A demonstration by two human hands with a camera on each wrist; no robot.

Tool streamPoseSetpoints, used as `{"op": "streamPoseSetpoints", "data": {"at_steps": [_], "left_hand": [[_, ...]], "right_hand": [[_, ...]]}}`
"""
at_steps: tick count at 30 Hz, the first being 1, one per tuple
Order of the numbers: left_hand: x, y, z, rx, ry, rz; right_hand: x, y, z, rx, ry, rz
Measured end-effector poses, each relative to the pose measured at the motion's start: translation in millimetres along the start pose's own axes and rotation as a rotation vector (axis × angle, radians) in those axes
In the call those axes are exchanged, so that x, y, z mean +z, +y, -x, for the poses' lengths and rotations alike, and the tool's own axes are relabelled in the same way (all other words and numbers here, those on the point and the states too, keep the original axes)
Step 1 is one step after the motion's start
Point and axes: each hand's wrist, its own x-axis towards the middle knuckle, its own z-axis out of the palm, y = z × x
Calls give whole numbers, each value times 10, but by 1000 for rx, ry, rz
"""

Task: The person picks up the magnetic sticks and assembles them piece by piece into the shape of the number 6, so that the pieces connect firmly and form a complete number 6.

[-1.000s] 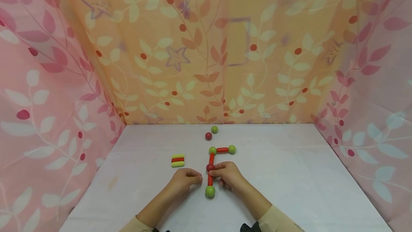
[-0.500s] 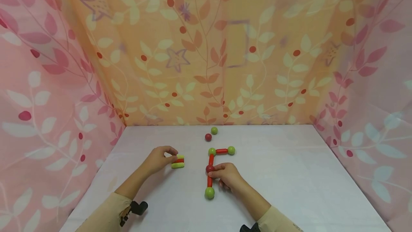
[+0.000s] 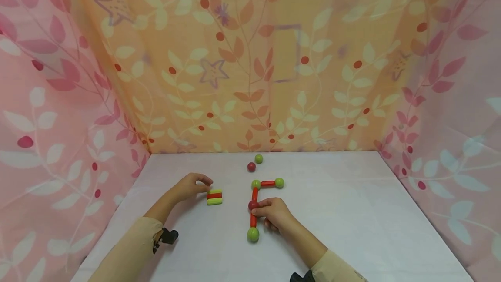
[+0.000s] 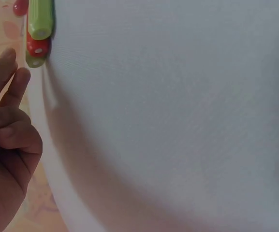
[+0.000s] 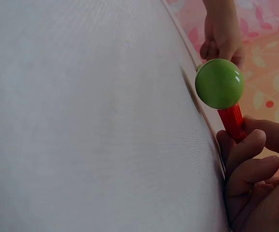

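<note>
My right hand point(image 3: 277, 213) pinches the red ball point(image 3: 253, 205) in the middle of a joined figure of balls and rods. Red rods point(image 3: 253, 219) run from that ball toward a near green ball point(image 3: 252, 234) and a far green ball point(image 3: 256, 184). From the far one, another red rod point(image 3: 268, 183) leads right to a green ball point(image 3: 279, 182). My left hand point(image 3: 191, 187) is beside a row of loose rods: a red rod point(image 3: 214, 196) between two yellow-green rods point(image 3: 214, 202). In the left wrist view, its fingertips stand slightly apart from the rods.
A loose red ball point(image 3: 251, 167) and a loose green ball point(image 3: 258, 159) lie near the back edge of the white table point(image 3: 344, 212). Patterned cloth point(image 3: 313, 99) encloses the table at the back and both sides.
My left hand has moved left and away from the joined figure to the loose rods, and its thumb and fingers have spread a little. The right hand keeps its pinch on the red ball.
</note>
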Motion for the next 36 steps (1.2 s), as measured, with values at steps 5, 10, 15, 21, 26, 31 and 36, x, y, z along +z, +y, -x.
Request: {"op": "streamPoseSetpoints", "data": {"at_steps": [5,10,15,21,26,31,36], "left_hand": [[43,-84,-72,-48,-47,50],[69,-127,-111,-49,-72,85],[82,-157,-130,-37,-65,85],[66,-164,-131,-19,-68,54],[36,-179,-135,-21,-79,41],[32,-183,-137,9,-77,12],[36,-168,-130,2,-72,-16]], "right_hand": [[4,-22,22,14,7,6],[0,-24,25,14,10,7],[-5,-10,7,6,8,-1],[1,-8,-3,9,11,10],[9,-19,2,11,11,3],[3,-21,7,10,10,0],[5,-11,0,8,10,-1]]}}
